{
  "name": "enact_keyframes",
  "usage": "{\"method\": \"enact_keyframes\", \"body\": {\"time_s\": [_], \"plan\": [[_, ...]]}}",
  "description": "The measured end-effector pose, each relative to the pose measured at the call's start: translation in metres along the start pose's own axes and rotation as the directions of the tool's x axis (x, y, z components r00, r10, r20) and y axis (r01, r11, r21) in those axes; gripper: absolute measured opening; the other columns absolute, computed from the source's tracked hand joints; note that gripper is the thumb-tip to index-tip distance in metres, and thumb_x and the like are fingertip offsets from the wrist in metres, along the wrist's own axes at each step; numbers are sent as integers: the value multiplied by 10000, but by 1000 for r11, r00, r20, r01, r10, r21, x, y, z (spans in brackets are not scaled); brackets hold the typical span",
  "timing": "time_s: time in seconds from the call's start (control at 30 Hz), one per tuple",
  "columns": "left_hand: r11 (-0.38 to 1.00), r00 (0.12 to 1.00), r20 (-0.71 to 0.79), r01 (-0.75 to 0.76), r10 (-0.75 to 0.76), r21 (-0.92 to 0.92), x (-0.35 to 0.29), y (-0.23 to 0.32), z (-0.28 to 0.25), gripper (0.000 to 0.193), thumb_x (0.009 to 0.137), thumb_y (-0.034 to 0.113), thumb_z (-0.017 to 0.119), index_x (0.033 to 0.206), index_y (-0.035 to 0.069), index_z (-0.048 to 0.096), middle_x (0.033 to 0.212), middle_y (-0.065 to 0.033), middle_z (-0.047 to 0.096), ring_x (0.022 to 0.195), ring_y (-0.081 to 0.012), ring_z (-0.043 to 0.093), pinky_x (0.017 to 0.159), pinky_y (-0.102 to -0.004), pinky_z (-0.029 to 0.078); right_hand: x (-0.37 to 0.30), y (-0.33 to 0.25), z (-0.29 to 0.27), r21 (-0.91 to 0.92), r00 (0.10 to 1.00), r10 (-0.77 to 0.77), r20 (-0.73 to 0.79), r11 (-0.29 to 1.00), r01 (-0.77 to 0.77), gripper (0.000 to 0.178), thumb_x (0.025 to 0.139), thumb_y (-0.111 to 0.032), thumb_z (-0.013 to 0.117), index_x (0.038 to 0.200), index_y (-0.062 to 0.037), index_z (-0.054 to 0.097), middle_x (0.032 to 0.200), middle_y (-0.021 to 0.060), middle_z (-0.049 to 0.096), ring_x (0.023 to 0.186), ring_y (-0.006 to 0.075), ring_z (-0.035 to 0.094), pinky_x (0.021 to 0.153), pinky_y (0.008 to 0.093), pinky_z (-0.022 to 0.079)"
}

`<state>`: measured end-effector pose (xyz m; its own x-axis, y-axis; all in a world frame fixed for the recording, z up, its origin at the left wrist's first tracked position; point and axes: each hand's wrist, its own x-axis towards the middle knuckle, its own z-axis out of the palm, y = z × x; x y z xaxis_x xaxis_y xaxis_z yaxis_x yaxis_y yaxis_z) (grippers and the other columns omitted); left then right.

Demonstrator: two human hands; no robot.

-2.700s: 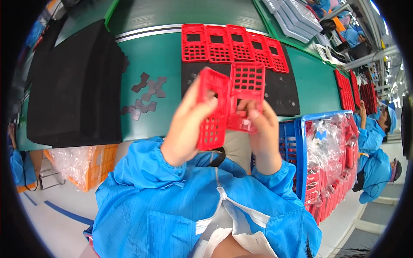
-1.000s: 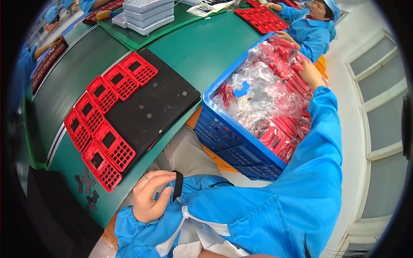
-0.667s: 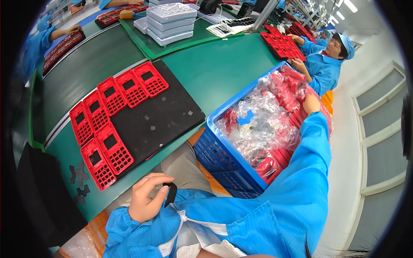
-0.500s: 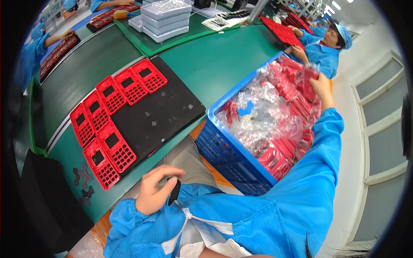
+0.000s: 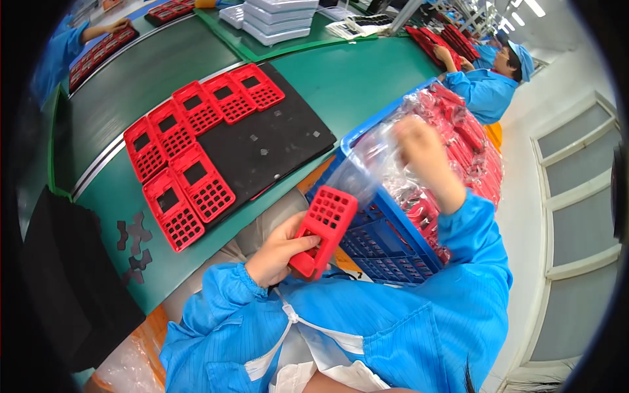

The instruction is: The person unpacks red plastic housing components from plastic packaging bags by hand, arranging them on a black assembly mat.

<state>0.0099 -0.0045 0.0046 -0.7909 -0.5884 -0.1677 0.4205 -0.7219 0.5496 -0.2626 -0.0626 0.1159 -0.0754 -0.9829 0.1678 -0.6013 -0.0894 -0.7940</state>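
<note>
My left hand [image 5: 282,252] grips a red plastic housing [image 5: 326,219], a keypad-like shell with a grid of square holes and a larger window, held in front of my body. To its right, over the blue crate [image 5: 386,245], my right hand [image 5: 419,141] is closed and blurred by motion. A clear plastic bag [image 5: 367,160] trails from its fingers down toward the housing. Inside the crate lie many bagged red housings [image 5: 468,147] and loose clear film. On the table, several matching housings [image 5: 196,180] lie in an L-shaped group on a black board [image 5: 268,141].
Dark cut pieces [image 5: 136,236] lie on the green table [image 5: 98,229] at the left, beside a black block [image 5: 72,281]. White trays [image 5: 275,23] are stacked at the back. A co-worker [image 5: 488,85] handles red parts at the far right; another person's hand [image 5: 118,26] is at the far left.
My right hand has moved left from the crate's far right side. A red housing is now in my left hand, which held none before. My view has shifted slightly.
</note>
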Motion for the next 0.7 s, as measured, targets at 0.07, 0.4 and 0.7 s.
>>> {"method": "enact_keyframes", "body": {"time_s": [0.07, 0.4, 0.7], "plan": [[999, 999, -46, -26, 28, 44, -8, -4, -7, 488, 876, 64, 578, 1315, 33, 368, 1157, -137, 567, 968, -239, 627, 733, -420, 577, 30, 27, -43, -583, 889, -385, -249, 793, 179, 173, 907, -202, 560, 839, -43, 566, 625, 78, 550, 525, 181, 562, 477, 325, 422], [970, 967, -124, -208, 224, 126, -2, -6, -12, 545, 903, 122, 604, 1354, 15, 320, 1235, -106, 527, 1112, -160, 544, 932, -310, 456, 34, 65, -49, -867, 849, 235, 473, 296, 401, 212, 745, -203, 600, 867, -59, 697, 867, 179, 665, 817, 340, 654, 707, 446, 517], [862, 956, -9, -261, 294, 434, -5, 0, -2, 498, 922, 191, 594, 1313, 25, 335, 1183, -99, 530, 1077, -138, 528, 915, -295, 447, -23, -54, 67, -179, 766, -100, 635, 946, 272, 212, 926, -202, 514, 878, 4, 524, 715, 170, 526, 678, 248, 568, 624, 358, 452]]}}
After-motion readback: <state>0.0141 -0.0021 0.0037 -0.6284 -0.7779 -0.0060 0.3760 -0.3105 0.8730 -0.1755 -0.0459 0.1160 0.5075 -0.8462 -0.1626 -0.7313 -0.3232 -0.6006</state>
